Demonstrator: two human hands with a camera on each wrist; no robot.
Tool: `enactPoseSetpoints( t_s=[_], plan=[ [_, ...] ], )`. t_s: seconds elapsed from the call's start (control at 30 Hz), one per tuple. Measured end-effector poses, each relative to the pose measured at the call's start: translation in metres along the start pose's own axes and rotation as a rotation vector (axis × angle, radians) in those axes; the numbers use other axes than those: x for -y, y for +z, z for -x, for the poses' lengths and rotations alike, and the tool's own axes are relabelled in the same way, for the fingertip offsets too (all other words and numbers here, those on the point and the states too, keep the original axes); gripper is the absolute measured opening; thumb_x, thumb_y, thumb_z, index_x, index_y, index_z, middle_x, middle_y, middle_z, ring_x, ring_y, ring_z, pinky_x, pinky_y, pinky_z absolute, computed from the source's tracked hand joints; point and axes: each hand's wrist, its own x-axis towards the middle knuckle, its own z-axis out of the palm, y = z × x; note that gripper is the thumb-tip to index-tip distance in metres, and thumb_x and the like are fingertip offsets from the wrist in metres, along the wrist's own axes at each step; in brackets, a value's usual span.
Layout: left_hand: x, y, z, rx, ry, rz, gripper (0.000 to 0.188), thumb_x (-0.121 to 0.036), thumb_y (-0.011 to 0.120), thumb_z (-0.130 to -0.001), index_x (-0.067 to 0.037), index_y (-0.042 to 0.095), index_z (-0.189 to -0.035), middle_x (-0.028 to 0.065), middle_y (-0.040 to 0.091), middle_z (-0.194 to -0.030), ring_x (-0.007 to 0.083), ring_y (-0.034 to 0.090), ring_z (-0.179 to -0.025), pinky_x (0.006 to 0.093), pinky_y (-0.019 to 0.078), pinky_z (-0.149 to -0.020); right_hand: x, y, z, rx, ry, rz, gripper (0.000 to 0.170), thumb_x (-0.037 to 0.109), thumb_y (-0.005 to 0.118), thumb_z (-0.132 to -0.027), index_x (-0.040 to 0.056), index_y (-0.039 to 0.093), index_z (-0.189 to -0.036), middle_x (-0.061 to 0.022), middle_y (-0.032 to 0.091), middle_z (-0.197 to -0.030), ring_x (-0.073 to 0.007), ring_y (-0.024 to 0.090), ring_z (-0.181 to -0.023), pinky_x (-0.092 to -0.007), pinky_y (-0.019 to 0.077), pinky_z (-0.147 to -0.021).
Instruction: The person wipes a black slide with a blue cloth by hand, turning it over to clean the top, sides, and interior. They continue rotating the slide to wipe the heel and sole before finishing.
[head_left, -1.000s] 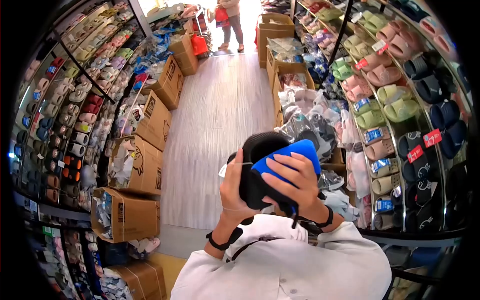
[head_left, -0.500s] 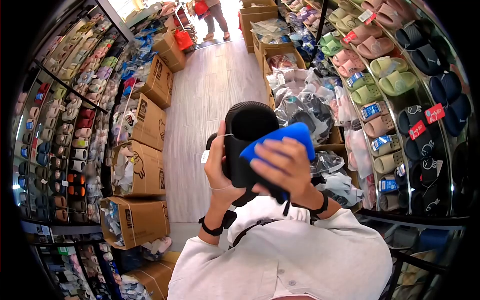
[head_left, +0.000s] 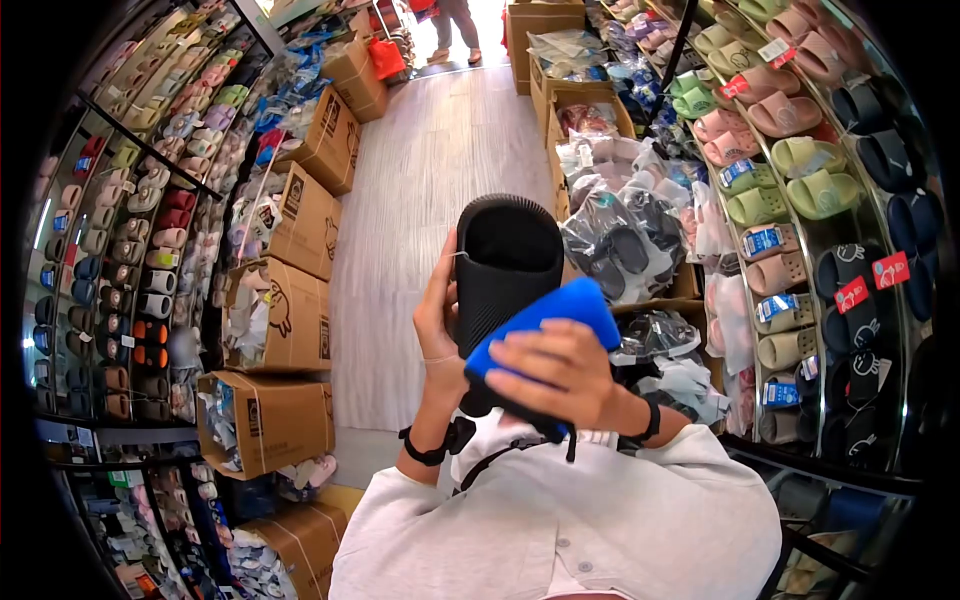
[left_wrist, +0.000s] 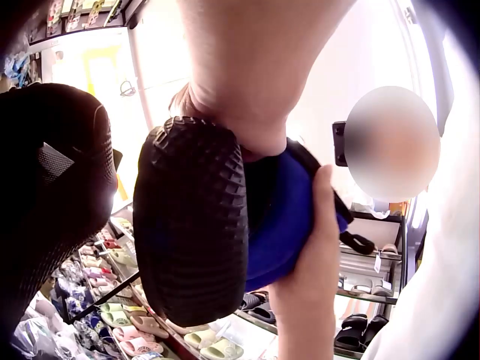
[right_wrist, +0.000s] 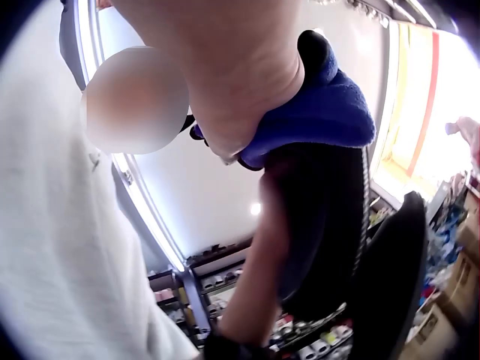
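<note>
Cardboard boxes point(head_left: 290, 425) line the pale floor point(head_left: 420, 200) in the head view; midair, our left hand point(head_left: 436, 322) grips a black slide point(head_left: 488, 312) while our right hand point(head_left: 555, 372) holds a blue pad point(head_left: 580, 308) against it. Left wrist view: a second slide point(left_wrist: 56, 176) hangs just beside, best steadied too. Right wrist view: the pad looks soft, so we should press evenly.

Footwear shop, narrow aisle point(head_left: 440, 200), slippers point(head_left: 822, 192) racked in rows down both sides, red tags point(head_left: 889, 271) on some, cardboard cartons point(head_left: 292, 425), plastic-bagged shoes point(head_left: 628, 248).
</note>
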Motion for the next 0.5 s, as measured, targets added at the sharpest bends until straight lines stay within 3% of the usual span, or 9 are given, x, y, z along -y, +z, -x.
enactPoseSetpoints(
  t_s=[0.03, 0.17, 0.27, 0.4, 0.43, 0.5],
  plan=[
    [0.001, -0.003, -0.003, 0.008, -0.005, 0.005, 0.096, -0.007, 0.079, -0.090, 0.003, 0.031, -0.172, 0.0105, 0.073, -0.128, 0.0129, 0.070, -0.113, 0.0258, 0.0536, -0.098, 0.004, 0.003, -0.002, 0.007, -0.016, 0.016, 0.039, 0.039, 0.081, -0.096, 0.0136, 0.079, -0.127, -0.0059, 0.078, -0.133, -0.0230, 0.071, -0.121, -0.0404, 0.0548, -0.104],
    [0.014, -0.015, -0.018, -0.003, 0.019, 0.000, 0.094, -0.007, 0.079, -0.090, 0.005, 0.032, -0.171, 0.0108, 0.073, -0.131, 0.0140, 0.071, -0.114, 0.0261, 0.0540, -0.100, -0.025, 0.001, -0.025, -0.003, 0.138, -0.055, 0.043, 0.036, 0.085, -0.092, 0.0131, 0.079, -0.128, -0.0074, 0.077, -0.133, -0.0273, 0.072, -0.122, -0.0482, 0.0517, -0.109],
    [0.022, -0.030, -0.037, 0.011, 0.057, -0.019, 0.093, -0.007, 0.080, -0.090, 0.006, 0.033, -0.170, 0.0121, 0.072, -0.133, 0.0149, 0.071, -0.114, 0.0265, 0.0547, -0.101, -0.053, 0.014, -0.041, -0.065, 0.231, 0.090, 0.048, 0.034, 0.088, -0.088, 0.0110, 0.078, -0.128, -0.0102, 0.077, -0.133, -0.0318, 0.070, -0.124, -0.0513, 0.0505, -0.110],
    [0.035, -0.061, -0.078, -0.027, 0.140, -0.048, 0.093, -0.008, 0.080, -0.089, 0.006, 0.035, -0.169, 0.0130, 0.072, -0.133, 0.0160, 0.071, -0.115, 0.0296, 0.0560, -0.101, -0.059, 0.057, -0.065, 0.012, 0.000, 0.026, 0.043, 0.034, 0.086, -0.091, 0.0121, 0.079, -0.127, -0.0082, 0.078, -0.131, -0.0269, 0.072, -0.121, -0.0438, 0.0524, -0.107],
    [0.041, -0.071, -0.087, -0.027, 0.151, -0.017, 0.093, -0.010, 0.080, -0.090, 0.006, 0.035, -0.170, 0.0134, 0.071, -0.135, 0.0164, 0.071, -0.115, 0.0298, 0.0557, -0.102, -0.058, 0.067, -0.072, 0.047, -0.050, 0.006, 0.037, 0.034, 0.082, -0.095, 0.0138, 0.079, -0.127, -0.0063, 0.079, -0.130, -0.0229, 0.073, -0.120, -0.0393, 0.0527, -0.106],
    [0.046, -0.091, -0.103, -0.010, 0.144, 0.026, 0.089, -0.012, 0.077, -0.094, 0.005, 0.035, -0.170, 0.0152, 0.068, -0.143, 0.0177, 0.071, -0.118, 0.0298, 0.0546, -0.104, -0.071, 0.088, -0.087, 0.068, -0.157, 0.069, 0.033, 0.033, 0.080, -0.097, 0.0157, 0.079, -0.125, -0.0047, 0.079, -0.130, -0.0205, 0.072, -0.121, -0.0382, 0.0518, -0.106]
  ],
)
